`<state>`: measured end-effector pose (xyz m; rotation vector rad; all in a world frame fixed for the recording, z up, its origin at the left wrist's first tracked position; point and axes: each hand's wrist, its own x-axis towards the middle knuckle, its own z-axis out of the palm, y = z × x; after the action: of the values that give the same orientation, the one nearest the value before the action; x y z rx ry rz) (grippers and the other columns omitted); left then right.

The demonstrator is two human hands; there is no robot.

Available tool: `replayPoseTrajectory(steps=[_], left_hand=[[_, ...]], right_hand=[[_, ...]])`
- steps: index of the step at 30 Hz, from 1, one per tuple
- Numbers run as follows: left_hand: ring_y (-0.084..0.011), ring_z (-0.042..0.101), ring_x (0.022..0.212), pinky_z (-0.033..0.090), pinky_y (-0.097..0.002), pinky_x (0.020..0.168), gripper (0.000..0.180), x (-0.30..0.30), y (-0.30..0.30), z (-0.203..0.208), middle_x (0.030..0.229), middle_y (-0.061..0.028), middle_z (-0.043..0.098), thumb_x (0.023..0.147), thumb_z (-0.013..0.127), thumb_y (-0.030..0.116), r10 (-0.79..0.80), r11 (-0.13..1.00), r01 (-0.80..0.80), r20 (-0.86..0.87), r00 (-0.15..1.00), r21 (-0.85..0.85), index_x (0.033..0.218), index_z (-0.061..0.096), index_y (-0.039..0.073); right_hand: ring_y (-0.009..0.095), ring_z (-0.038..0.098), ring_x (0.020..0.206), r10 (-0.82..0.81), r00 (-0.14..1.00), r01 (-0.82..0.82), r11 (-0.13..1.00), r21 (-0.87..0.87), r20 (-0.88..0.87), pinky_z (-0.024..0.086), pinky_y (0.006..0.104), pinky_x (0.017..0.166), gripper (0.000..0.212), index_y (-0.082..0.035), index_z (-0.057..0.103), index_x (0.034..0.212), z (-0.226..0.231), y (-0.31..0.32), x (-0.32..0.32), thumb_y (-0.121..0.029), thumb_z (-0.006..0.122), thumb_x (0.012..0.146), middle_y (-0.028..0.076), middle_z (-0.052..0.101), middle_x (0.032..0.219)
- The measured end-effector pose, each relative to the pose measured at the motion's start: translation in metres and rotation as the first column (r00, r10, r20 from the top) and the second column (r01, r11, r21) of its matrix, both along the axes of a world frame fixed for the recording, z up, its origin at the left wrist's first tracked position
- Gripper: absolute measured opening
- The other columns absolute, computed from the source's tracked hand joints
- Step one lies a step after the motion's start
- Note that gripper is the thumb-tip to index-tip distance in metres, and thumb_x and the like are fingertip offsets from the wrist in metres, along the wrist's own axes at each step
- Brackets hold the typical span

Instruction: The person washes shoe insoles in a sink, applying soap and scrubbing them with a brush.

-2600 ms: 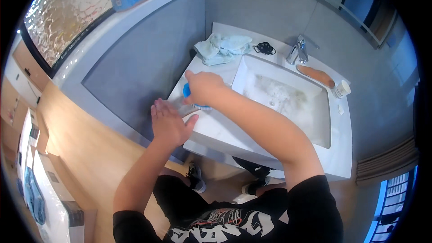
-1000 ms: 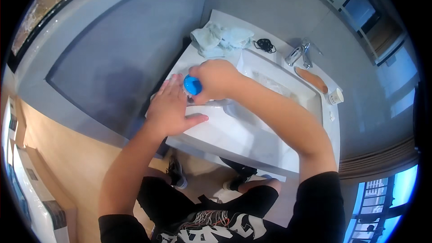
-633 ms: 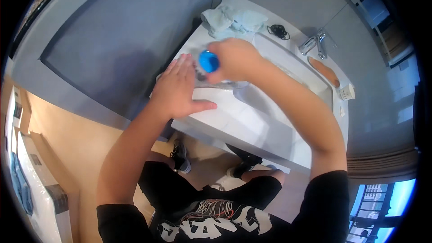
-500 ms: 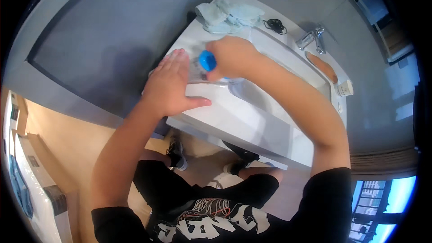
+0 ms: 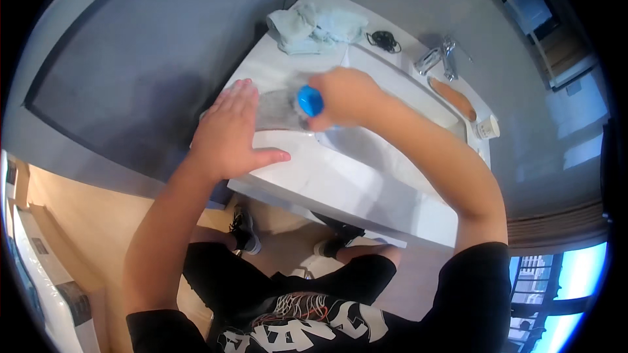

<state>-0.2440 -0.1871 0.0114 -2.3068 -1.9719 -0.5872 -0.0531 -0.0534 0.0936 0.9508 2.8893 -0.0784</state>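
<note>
Fingers stretched out, my left hand (image 5: 226,131) lies flat on the left end of a grey, flat piece that looks like an insole (image 5: 278,111), on the white counter (image 5: 340,173). A reddish line shows along its near edge. My right hand (image 5: 350,98) is closed round a blue brush (image 5: 311,101) over the right end of the grey piece, beside the sink. The brush's underside is hidden, and motion blurs this hand a little. The left hand's fingers cover part of the grey piece.
A white sink (image 5: 415,114) lies under my right forearm. Behind it are a pale green towel (image 5: 314,31), a coiled black cord (image 5: 384,41) and a chrome faucet (image 5: 438,59). A tan insole (image 5: 454,98) and a paper cup (image 5: 488,128) stand along the wall. A grey panel (image 5: 150,78) borders the left.
The brush in my right hand has shifted right along the grey piece, away from my left hand, uncovering more of it. My left hand keeps its place on it; the whole view has shifted slightly.
</note>
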Motion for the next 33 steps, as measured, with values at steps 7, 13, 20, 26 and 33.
replayPoseTrajectory(steps=[7,13,20,26,33], left_hand=[[-0.038,0.029,0.147,0.023,-0.0447,0.122,0.114,-0.003,0.004,-0.006,0.153,-0.0306,0.035,0.072,0.074,0.067,-0.03,0.998,0.027,-0.035,0.999,-0.065,0.144,0.036,-0.012],[-0.0394,0.033,0.146,0.025,-0.0464,0.121,0.112,0.003,0.003,-0.002,0.153,-0.0308,0.036,0.071,0.078,0.061,-0.011,0.999,0.011,-0.012,1.0,-0.039,0.146,0.035,-0.011],[-0.0395,0.032,0.146,0.026,-0.0445,0.12,0.112,0.0,0.0,-0.006,0.153,-0.0302,0.036,0.071,0.078,0.059,0.022,0.999,-0.022,-0.022,1.0,-0.024,0.146,0.034,-0.011],[-0.0382,0.036,0.144,0.029,-0.0444,0.119,0.103,0.001,-0.002,-0.002,0.151,-0.0278,0.041,0.075,0.074,0.063,0.039,0.999,-0.037,0.068,0.997,-0.027,0.14,0.044,-0.011],[-0.0434,0.043,0.137,0.038,-0.0491,0.111,0.072,-0.033,-0.052,-0.056,0.144,-0.0302,0.046,0.083,0.07,0.027,0.074,0.963,-0.131,0.236,0.969,0.235,0.138,0.044,-0.011]], right_hand=[[0.04,0.067,0.078,0.102,0.963,-0.101,0.995,0.019,-0.247,0.054,0.0484,0.07,0.046,-0.006,0.067,0.087,-0.006,-0.004,-0.035,-0.041,0.079,0.06,0.019,0.07,0.081],[0.038,0.068,0.077,-0.046,0.996,0.049,0.998,-0.038,0.073,0.054,0.047,0.068,0.046,-0.006,0.068,0.089,0.003,0.014,0.034,-0.043,0.078,0.061,0.018,0.069,0.079],[0.038,0.068,0.076,0.15,0.98,-0.144,0.988,0.053,-0.128,0.054,0.0465,0.069,0.047,-0.008,0.068,0.088,-0.012,-0.003,-0.021,-0.044,0.078,0.06,0.016,0.069,0.077],[0.038,0.068,0.078,0.015,0.993,-0.012,1.0,-0.022,0.113,0.054,0.0466,0.069,0.048,-0.007,0.068,0.089,0.006,0.001,0.019,-0.044,0.078,0.06,0.017,0.069,0.081],[0.039,0.068,0.081,0.108,0.993,-0.107,0.994,-0.019,0.042,0.055,0.0469,0.069,0.055,-0.007,0.068,0.099,0.021,-0.003,-0.051,-0.045,0.078,0.062,0.017,0.07,0.086]])
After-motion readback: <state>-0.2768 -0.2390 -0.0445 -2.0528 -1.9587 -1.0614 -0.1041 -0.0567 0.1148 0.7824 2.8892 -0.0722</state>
